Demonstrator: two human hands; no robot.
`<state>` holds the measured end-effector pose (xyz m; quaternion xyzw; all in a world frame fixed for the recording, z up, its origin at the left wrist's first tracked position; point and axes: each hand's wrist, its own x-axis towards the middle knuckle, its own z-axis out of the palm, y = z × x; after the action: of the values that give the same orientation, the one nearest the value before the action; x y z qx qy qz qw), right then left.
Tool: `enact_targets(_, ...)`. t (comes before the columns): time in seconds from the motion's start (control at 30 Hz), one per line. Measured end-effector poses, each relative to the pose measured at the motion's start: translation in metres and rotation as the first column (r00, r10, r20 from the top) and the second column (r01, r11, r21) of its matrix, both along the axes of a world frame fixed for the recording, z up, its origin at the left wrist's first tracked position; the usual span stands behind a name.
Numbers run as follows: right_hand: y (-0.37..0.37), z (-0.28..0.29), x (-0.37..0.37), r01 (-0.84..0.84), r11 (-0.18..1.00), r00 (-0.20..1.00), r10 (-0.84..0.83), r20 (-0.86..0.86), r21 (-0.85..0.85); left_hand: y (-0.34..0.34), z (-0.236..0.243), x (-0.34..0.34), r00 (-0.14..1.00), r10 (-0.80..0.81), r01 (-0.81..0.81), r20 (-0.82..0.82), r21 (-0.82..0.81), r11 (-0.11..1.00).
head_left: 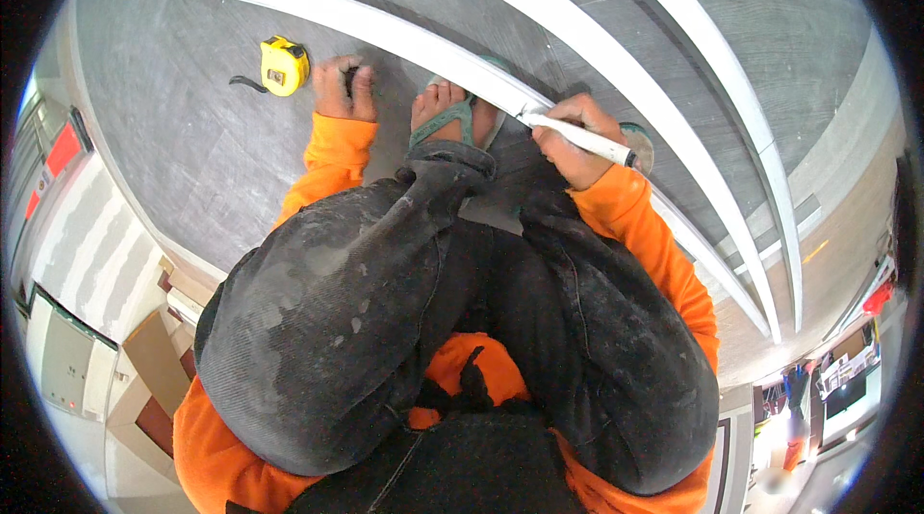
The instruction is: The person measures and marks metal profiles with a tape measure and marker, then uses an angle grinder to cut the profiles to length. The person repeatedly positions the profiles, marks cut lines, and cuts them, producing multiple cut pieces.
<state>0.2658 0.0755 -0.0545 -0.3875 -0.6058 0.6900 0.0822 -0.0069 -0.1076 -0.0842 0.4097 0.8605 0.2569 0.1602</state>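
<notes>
Left edge of frame: stacked boards and pale wall panels, well below where I'm squatting.

Upper left: yellow tape measure on the grey sheet, just left of my left hand. That hand is knuckles-down on the sheet, fingers curled under, pinching something small and dark; can't tell what. Not touching the tape.

Centre: my sandalled foot planted on the sheet, toes up against the near white metal strip.

Right of centre: my right hand grips a white marker, fingers wrapped tight. Marker's long axis runs upper-left to lower-right, roughly along the strip; tip sits on the strip's lower edge just left of the hand. Right hand is the one on it, left is well apart.

Two more white strips arc parallel above. Lower right: cluttered room floor.
</notes>
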Motion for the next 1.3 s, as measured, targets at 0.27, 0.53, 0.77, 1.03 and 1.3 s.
enact_targets(0.27,0.003,-0.001,0.005,0.085,0.977,0.996,-0.089,-0.011,-0.198,0.121,0.07,-0.007,0.549,-0.831,0.77,-0.089,-0.332,0.545)
enact_targets(0.53,-0.002,0.006,0.014,0.251,0.962,0.968,-0.251,0.017,-0.112,0.137,0.009,0.006,0.291,-0.945,0.923,0.148,-0.301,0.237)
enact_targets(0.77,-0.004,-0.014,0.043,0.194,0.96,0.956,-0.231,0.181,0.203,0.139,0.012,0.06,0.333,-0.915,0.93,0.228,-0.24,0.279)
enact_targets(1.03,-0.011,-0.021,0.062,0.286,0.921,0.943,-0.319,0.09,0.265,0.141,0.004,0.061,0.318,-0.924,0.937,0.212,-0.218,0.273)
enact_targets(1.3,-0.007,-0.014,0.055,0.302,0.898,0.928,-0.354,0.115,0.321,0.142,0.003,0.062,0.321,-0.92,0.936,0.226,-0.224,0.272)
